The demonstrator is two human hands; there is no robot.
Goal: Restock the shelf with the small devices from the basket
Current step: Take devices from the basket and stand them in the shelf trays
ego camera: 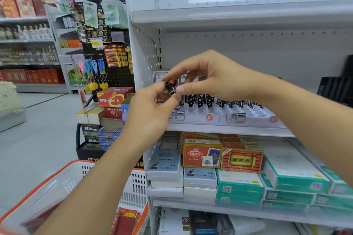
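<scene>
We are pinching small black device [171, 86] with both hands: left hand [150, 108] gripping from below, right hand [208, 76] from above, over display tray [248, 118] on shelf [229, 129]. Judging it light, rigid, slick; we are gripping body sides. Basket [133, 187] sitting below.

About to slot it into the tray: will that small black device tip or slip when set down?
The device looks rigid and light: both hands pinch it by fingertips alone. It is narrow and its neighbours stand upright only in the tray's sockets, so outside one it would probably tip. The casing may be slick.
</scene>
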